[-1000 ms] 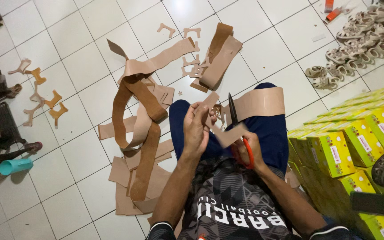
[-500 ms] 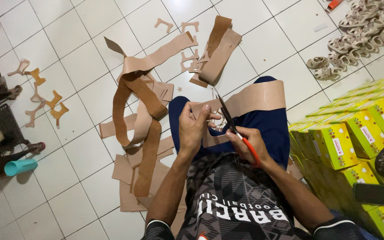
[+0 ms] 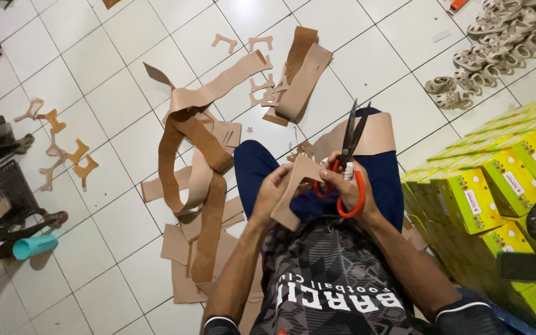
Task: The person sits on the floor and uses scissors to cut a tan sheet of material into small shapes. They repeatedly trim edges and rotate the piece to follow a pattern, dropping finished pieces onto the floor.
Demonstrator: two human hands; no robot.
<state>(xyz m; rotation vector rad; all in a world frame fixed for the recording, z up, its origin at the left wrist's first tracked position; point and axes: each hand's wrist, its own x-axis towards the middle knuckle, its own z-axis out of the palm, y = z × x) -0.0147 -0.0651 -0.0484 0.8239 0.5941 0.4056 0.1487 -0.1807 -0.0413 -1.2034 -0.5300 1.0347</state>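
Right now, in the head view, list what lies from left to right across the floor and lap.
Turquoise cup → orange cutouts → long tan strips → left hand → red-handled scissors → yellow-green boxes.

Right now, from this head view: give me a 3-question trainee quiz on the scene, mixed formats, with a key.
1. True or false: the right hand holds red-handled scissors with the blades pointing away from the person.
2. Multiple choice: what does the left hand hold? A) a tan cut piece B) a teal cup C) a sandal
3. Fill in: the stacked green-and-yellow boxes stand on the person's ____ side.

Key: 1 true; 2 A; 3 right. The teal cup lies on the tiled floor to the left, and the sandals sit far off to the right.
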